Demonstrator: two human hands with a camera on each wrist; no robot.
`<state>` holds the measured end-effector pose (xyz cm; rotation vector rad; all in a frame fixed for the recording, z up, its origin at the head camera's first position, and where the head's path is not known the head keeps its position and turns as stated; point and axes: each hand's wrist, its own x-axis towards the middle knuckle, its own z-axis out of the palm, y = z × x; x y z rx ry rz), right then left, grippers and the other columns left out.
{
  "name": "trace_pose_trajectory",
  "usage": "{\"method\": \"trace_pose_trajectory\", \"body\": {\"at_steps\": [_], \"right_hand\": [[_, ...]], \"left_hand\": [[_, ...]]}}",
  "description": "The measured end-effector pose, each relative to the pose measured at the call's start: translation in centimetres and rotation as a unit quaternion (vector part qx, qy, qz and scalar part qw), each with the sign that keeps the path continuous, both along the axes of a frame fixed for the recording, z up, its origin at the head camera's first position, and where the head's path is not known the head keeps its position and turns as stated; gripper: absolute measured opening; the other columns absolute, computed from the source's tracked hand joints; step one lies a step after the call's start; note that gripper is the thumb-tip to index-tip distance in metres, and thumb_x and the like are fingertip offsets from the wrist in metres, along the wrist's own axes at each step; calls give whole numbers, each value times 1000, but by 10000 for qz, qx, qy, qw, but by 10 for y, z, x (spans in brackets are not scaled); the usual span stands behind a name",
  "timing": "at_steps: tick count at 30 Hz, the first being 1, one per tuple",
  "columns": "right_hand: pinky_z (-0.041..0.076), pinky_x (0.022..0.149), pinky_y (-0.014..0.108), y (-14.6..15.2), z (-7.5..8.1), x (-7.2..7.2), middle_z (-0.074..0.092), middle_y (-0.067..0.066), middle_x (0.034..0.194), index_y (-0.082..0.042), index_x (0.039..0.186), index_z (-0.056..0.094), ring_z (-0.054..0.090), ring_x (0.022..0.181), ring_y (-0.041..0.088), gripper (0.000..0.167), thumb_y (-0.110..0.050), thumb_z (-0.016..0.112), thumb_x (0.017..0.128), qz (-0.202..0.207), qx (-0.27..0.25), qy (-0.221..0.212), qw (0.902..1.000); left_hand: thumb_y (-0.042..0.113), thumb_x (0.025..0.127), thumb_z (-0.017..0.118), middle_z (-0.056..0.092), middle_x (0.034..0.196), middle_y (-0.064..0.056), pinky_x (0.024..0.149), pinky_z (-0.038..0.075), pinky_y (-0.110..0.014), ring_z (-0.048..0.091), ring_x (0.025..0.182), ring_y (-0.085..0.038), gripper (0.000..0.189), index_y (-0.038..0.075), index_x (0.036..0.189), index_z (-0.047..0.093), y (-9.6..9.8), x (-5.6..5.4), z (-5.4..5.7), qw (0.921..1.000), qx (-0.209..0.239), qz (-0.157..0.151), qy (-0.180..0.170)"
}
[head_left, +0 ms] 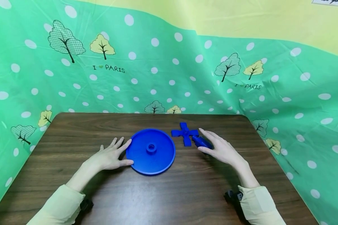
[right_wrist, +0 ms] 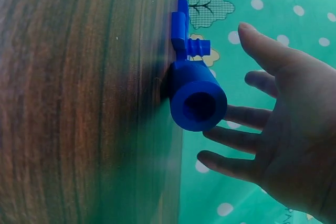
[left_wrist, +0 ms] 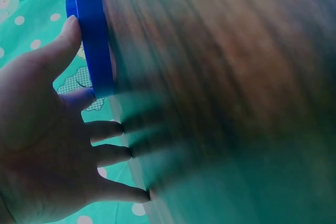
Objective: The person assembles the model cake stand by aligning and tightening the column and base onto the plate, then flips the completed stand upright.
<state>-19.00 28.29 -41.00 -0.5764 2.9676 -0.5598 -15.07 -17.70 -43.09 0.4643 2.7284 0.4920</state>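
Observation:
A round blue dish [head_left: 163, 156] with a low rim and a small raised socket at its centre lies flat on the table. My left hand [head_left: 107, 157] has its fingers spread, with thumb and index finger touching the dish's left rim; in the left wrist view the dish [left_wrist: 94, 35] appears edge-on. To the right lies a four-bladed blue cross piece [head_left: 185, 132] with a ribbed peg. Beside it is a hollow blue cylinder [right_wrist: 184, 77], lying on its side. My right hand [head_left: 221, 148] hovers around this cylinder, fingers extended; whether the fingertips touch it I cannot tell.
The parts lie on a dark wood-grain table [head_left: 146, 200]. Behind and around it hangs a green cloth [head_left: 169, 75] with white dots and printed trees. A dark band with a small device [head_left: 233, 196] sits at the right wrist, and another [head_left: 86, 204] at the left.

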Motion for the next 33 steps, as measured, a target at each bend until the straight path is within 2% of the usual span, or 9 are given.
{"method": "trace_pose_trajectory", "body": {"at_steps": [7, 15, 26, 29, 33], "right_hand": [[45, 107, 67, -1, -1, 0, 46, 18, 160, -25, 163, 32, 50, 143, 44, 81, -48, 70, 96, 10, 120, -66, 9999], [52, 98, 61, 0, -6, -3, 60, 24, 142, -9, 156, 45, 62, 125, 43, 74, -39, 74, 95, 70, 291, -103, 9995], [53, 97, 58, 2, -13, -6, 64, 26, 137, -4, 151, 51, 65, 120, 42, 65, -18, 77, 92, 209, 141, -25, 9997], [55, 91, 53, 4, -12, -5, 67, 25, 134, -3, 148, 54, 68, 114, 38, 62, -14, 76, 91, 187, 73, 20, 9998], [54, 74, 37, 6, -9, -5, 69, 23, 129, -5, 145, 59, 68, 95, 27, 55, -12, 75, 92, 38, -119, -73, 9999]], "left_hand": [[69, 94, 58, 16, 171, -25, 106, 15, -89, 13, 156, -55, 94, 21, 166, 21, 1, -2, 1, 9999, -69, 49, -98], [67, 94, 59, 16, 171, -26, 106, 16, -89, 13, 156, -56, 94, 19, 166, 22, 2, -2, 3, 9998, -99, 36, -141], [66, 96, 59, 14, 171, -26, 106, 15, -90, 11, 156, -56, 93, 18, 166, 20, 1, 0, 6, 9996, -101, 25, -259], [66, 95, 59, 14, 171, -26, 106, 14, -90, 10, 156, -56, 94, 19, 166, 19, 2, -1, 6, 9996, -94, 35, -274], [66, 95, 59, 14, 171, -26, 106, 15, -90, 11, 156, -56, 94, 19, 166, 20, 3, -1, 6, 9996, -127, 38, -257]]}}
